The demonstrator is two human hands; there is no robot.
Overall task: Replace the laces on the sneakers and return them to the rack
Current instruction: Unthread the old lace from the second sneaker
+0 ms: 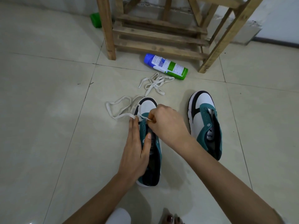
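Observation:
Two teal, white and black sneakers stand on the tiled floor. The left sneaker [149, 107] is under my hands. My left hand [137, 147] lies flat along its side, thumb inside the opening, holding it steady. My right hand [166, 125] pinches the end of a white lace [119, 109] at the front eyelets; the lace loops out on the floor to the left. The right sneaker [204, 120] stands apart, without a lace. A second white lace [154, 84] lies loose on the floor beyond the shoes.
A wooden rack [159, 36] stands at the back against the wall. A blue-and-green spray can [166, 66] lies on its side in front of it. A green object [95, 20] sits behind the rack's left leg. My toes [171, 219] show at the bottom edge.

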